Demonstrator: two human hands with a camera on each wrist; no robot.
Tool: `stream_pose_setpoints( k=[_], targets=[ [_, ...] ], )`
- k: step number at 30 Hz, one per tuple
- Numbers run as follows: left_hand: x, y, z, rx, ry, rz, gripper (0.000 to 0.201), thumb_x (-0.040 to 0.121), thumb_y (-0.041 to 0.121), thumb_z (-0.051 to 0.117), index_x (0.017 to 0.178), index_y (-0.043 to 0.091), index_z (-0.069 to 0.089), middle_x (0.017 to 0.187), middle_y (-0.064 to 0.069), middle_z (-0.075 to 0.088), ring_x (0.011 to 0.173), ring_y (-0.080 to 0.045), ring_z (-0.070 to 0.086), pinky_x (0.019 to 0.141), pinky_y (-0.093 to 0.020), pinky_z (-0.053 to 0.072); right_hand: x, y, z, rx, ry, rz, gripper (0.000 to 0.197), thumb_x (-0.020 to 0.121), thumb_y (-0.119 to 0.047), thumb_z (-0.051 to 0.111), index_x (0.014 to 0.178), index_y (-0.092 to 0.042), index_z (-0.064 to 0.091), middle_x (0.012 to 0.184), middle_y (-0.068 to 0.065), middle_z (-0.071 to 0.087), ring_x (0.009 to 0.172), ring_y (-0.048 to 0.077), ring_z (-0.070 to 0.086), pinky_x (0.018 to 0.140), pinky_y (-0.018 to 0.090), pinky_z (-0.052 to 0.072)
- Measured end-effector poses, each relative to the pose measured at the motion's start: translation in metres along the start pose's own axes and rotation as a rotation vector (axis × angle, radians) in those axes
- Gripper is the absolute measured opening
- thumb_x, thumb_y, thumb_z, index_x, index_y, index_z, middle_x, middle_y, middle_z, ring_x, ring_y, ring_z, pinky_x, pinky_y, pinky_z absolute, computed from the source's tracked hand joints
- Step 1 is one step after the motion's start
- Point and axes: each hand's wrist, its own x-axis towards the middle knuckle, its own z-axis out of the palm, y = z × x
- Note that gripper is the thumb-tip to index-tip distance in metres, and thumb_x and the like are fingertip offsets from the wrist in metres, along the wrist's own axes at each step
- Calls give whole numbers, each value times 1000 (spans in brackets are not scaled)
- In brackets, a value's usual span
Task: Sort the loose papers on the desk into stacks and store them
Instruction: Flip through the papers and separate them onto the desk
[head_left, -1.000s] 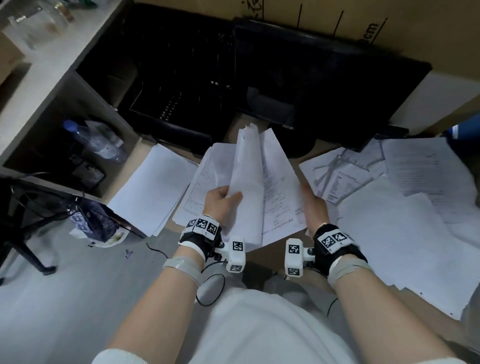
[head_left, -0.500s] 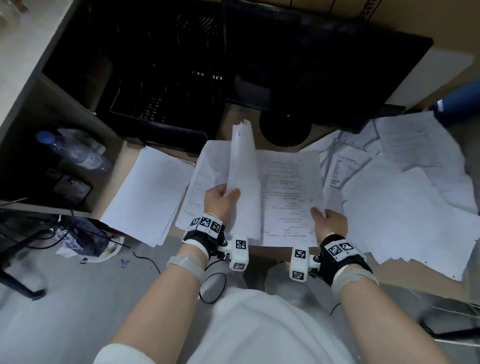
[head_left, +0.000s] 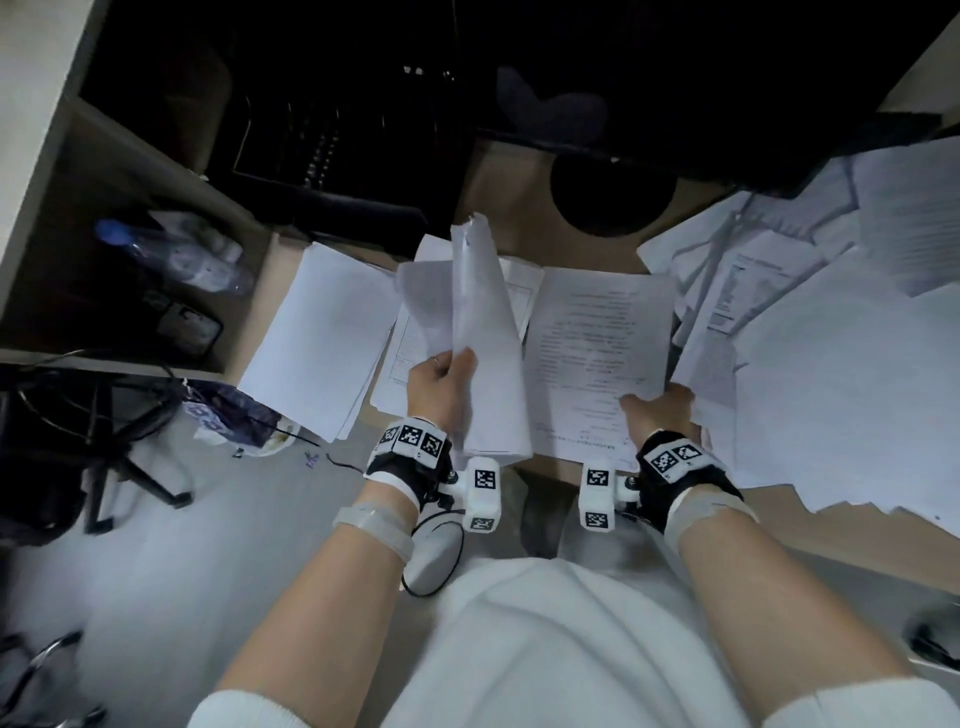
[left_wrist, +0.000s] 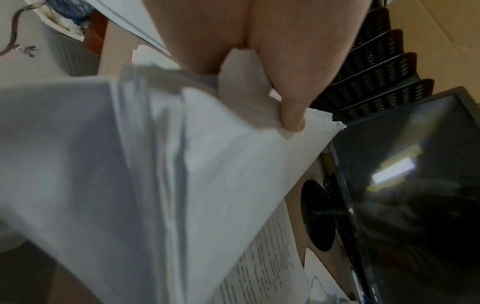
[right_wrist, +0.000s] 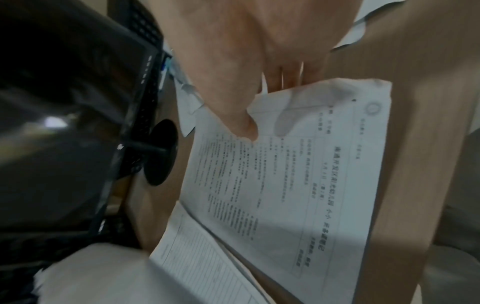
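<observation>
My left hand (head_left: 451, 365) grips a bundle of white sheets (head_left: 485, 332), held upright on edge over the desk's front. In the left wrist view the thumb (left_wrist: 291, 107) presses on the bundle (left_wrist: 161, 185). My right hand (head_left: 644, 404) pinches the near right corner of a printed sheet (head_left: 597, 348) that lies almost flat, just right of the bundle. The right wrist view shows the thumb (right_wrist: 233, 117) on top of this sheet (right_wrist: 285, 185), with the fingers under it. A lined form (head_left: 408, 348) lies on the desk beneath the bundle.
A squared stack of blank paper (head_left: 322, 338) lies at the desk's left. Loose sheets (head_left: 831, 374) cover the right side. Behind are a black mesh tray rack (head_left: 322, 156), a monitor foot (head_left: 613, 202) and the screen (left_wrist: 402, 185). A water bottle (head_left: 171, 254) lies on the side shelf.
My right hand has pulled the printed sheet off the bundle, to the right and down until nearly flat. My left hand keeps the bundle upright. The view has tipped downward.
</observation>
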Motion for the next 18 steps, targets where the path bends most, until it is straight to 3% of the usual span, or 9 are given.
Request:
stream_pose_setpoints(
  k=[2, 4, 6, 8, 10, 12, 15, 16, 18],
  targets=[
    [-5, 3, 12, 10, 1, 11, 45, 95, 26, 60, 55, 17, 42, 46, 7, 35, 43, -11, 31, 47, -22, 26, -2, -9, -4, -51, 103, -123, 78, 80, -26, 71, 147, -13, 33, 146, 14, 43, 131, 36, 42, 106, 49, 39],
    [-9, 6, 24, -3, -11, 1, 45, 97, 24, 60, 55, 19, 44, 45, 10, 41, 41, -7, 36, 47, -20, 30, -5, -21, -11, -2, 53, -329, 72, 76, -32, 73, 141, -24, 43, 145, 6, 44, 132, 30, 42, 108, 48, 39],
    [-15, 12, 36, -54, -23, 2, 44, 98, 22, 60, 55, 18, 48, 46, 10, 46, 42, -6, 41, 47, -19, 33, -10, -37, -18, 138, -240, -422, 50, 83, -37, 72, 129, -27, 56, 136, 0, 57, 120, 19, 56, 103, 41, 48],
    [-19, 16, 48, -31, -31, 51, 48, 97, 23, 60, 52, 20, 44, 45, 11, 40, 43, -8, 36, 48, -22, 30, -21, -53, -29, 211, -521, -435, 29, 91, -41, 67, 117, -28, 64, 123, -1, 67, 111, 16, 63, 99, 39, 52],
    [-23, 20, 57, 26, -27, 110, 50, 96, 26, 59, 51, 20, 37, 46, 11, 31, 45, -11, 29, 49, -25, 24, -27, -64, -40, 207, -596, -488, 39, 87, -59, 64, 113, -31, 67, 120, -6, 68, 112, 16, 62, 99, 38, 50],
    [-26, 24, 63, 57, -15, 156, 50, 95, 27, 58, 52, 19, 34, 48, 8, 27, 48, -14, 26, 51, -27, 21, -22, -66, -48, 147, -551, -549, 57, 80, -70, 63, 114, -25, 68, 118, -8, 68, 111, 14, 61, 97, 34, 45],
    [-32, 30, 68, 30, 10, 173, 47, 95, 27, 57, 55, 20, 33, 52, 5, 25, 51, -16, 24, 54, -29, 21, -10, -58, -59, 65, -346, -602, 28, 95, -37, 60, 82, -13, 62, 82, -1, 64, 84, 20, 57, 77, 29, 39],
    [-32, 30, 69, 4, 20, 161, 45, 95, 26, 57, 57, 19, 35, 53, 5, 25, 50, -15, 24, 53, -28, 21, -7, -55, -63, 45, -283, -619, 26, 97, -30, 58, 80, -11, 61, 78, 2, 59, 81, 21, 54, 73, 30, 38],
    [-34, 31, 67, -25, -1, 110, 33, 93, 22, 61, 64, 12, 49, 54, 2, 37, 47, -12, 33, 51, -26, 27, -5, -51, -66, 47, -250, -627, 21, 98, -24, 58, 98, -6, 68, 91, 3, 62, 90, 20, 56, 83, 32, 43]
  ],
)
